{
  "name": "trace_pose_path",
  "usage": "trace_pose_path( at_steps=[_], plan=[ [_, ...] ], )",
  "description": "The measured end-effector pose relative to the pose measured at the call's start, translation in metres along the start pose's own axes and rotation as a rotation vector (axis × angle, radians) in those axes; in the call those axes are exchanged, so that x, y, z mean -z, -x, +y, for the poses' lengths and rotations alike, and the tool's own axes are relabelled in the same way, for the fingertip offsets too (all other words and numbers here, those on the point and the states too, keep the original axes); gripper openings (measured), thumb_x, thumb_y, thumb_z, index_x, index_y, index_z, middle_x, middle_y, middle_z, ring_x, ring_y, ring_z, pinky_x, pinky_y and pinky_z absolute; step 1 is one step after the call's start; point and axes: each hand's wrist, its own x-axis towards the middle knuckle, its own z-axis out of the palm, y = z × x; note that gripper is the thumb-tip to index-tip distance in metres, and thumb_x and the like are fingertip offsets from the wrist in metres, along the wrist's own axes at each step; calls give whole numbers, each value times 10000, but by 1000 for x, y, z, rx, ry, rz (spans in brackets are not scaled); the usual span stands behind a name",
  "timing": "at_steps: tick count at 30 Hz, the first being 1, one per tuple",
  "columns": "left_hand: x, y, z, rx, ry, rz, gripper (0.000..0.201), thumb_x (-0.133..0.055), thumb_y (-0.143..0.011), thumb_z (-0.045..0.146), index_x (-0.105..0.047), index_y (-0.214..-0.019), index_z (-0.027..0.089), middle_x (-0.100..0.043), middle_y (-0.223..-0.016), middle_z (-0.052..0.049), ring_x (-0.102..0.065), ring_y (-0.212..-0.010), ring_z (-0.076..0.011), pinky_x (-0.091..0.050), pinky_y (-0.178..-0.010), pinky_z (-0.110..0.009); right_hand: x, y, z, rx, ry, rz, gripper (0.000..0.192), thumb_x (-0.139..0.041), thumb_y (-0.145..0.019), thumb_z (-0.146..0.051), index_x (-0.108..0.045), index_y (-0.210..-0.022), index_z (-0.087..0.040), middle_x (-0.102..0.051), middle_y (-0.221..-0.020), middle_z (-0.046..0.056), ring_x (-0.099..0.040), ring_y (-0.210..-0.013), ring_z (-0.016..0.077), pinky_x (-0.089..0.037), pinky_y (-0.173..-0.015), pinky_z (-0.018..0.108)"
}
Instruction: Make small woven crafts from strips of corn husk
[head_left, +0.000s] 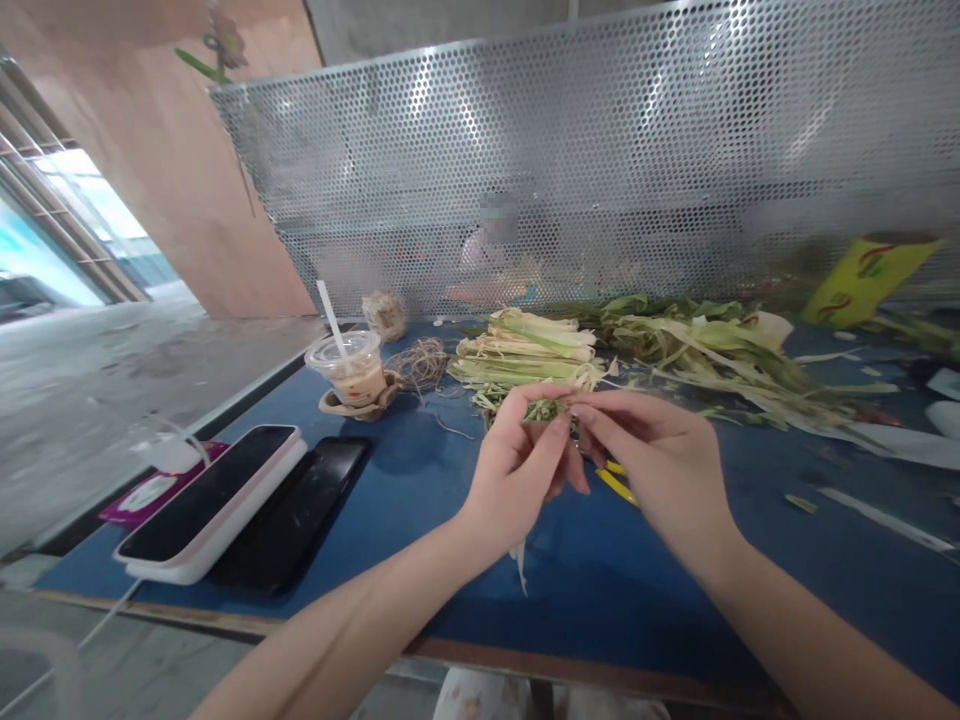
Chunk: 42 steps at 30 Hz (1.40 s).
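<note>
My left hand (521,455) is closed with thumb and fingers round a small bundle of green plant strips (546,409) above the blue table. My right hand (652,445) meets it from the right, thumb and forefinger pinched at the bundle's edge; the fingers hide most of the grip. A pale strip (519,568) hangs below my left hand. Just beyond the hands lies a stack of pale green stalks or husks (525,345). A tool with yellow handles (616,485) rests on the table, partly covered by my right hand.
Loose green leaves and husks (697,345) spread at the back right, before a perforated metal screen (525,150). Brown twine (422,365) and an iced drink cup (352,370) stand left. A white-cased phone (214,500), a black phone-like slab (296,515) and a purple packet (127,508) lie front left.
</note>
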Motion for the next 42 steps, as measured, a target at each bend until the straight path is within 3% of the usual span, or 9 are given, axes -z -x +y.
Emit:
trace_pose_path(
  at_steps=[6, 8, 14, 21, 24, 33, 37, 42],
  plan=[
    [0, -2, -3, 9, -87, 90, 107, -474, -815, 261, -470, -876, 173, -515, -410, 67, -358, -301, -29, -271, -324, -123, 3, 2, 6, 466, 405, 80, 141, -598, -742, -160, -695, -767, -260, -692, -788, 8, -632, -728, 162, -520, -661, 287],
    [1, -3, -3, 16, -90, 98, 98, -477, -809, 268, -451, -812, 173, -517, -405, 69, -357, -296, -26, -273, -325, -121, 4, 1, 8, 531, 430, 66, 165, -595, -747, -147, -692, -791, -272, -692, -801, 4, -630, -738, 163, -514, -688, 297],
    [2, -1, -1, -16, -91, 101, 92, -480, -804, 253, -444, -765, 178, -517, -403, 75, -376, -306, -29, -280, -336, -123, 6, -1, 6, 437, 321, -50, 162, -580, -764, -148, -675, -820, -266, -667, -822, -9, -605, -754, 138, -500, -684, 274],
    [0, 2, -2, -81, -130, 91, 72, -482, -810, 233, -496, -763, 179, -515, -420, 66, -413, -338, -39, -294, -375, -149, 2, -1, 5, 153, -20, -23, 95, -628, -707, -171, -668, -649, -234, -645, -754, 10, -609, -712, 160, -489, -488, 241],
    [1, 2, -4, -118, -210, 110, 74, -479, -813, 223, -516, -763, 184, -524, -444, 55, -437, -367, -53, -318, -400, -168, 2, 0, 3, 87, -18, -13, 78, -650, -674, -166, -679, -636, -228, -649, -762, 15, -617, -684, 156, -490, -451, 224],
    [7, 3, -10, -263, -392, 91, 93, -457, -828, 224, -544, -810, 196, -536, -548, 32, -545, -511, -98, -423, -535, -207, 5, 3, -6, 216, 122, 44, 118, -661, -647, -133, -686, -646, -249, -668, -736, 2, -633, -685, 159, -517, -459, 220],
    [6, 2, -9, -239, -364, 100, 122, -459, -825, 193, -563, -888, 190, -530, -525, 41, -538, -489, -90, -411, -526, -200, 8, -1, -2, 252, 172, -9, 105, -662, -662, -140, -675, -658, -244, -660, -757, -1, -623, -653, 143, -482, -401, 195],
    [4, 1, -4, -191, -323, 114, 107, -469, -825, 223, -561, -860, 181, -534, -495, 43, -512, -445, -82, -370, -472, -191, 12, -3, 3, 260, 178, -82, 93, -598, -744, -178, -664, -719, -240, -642, -840, -2, -544, -455, 75, -467, -405, 221]
  ],
)
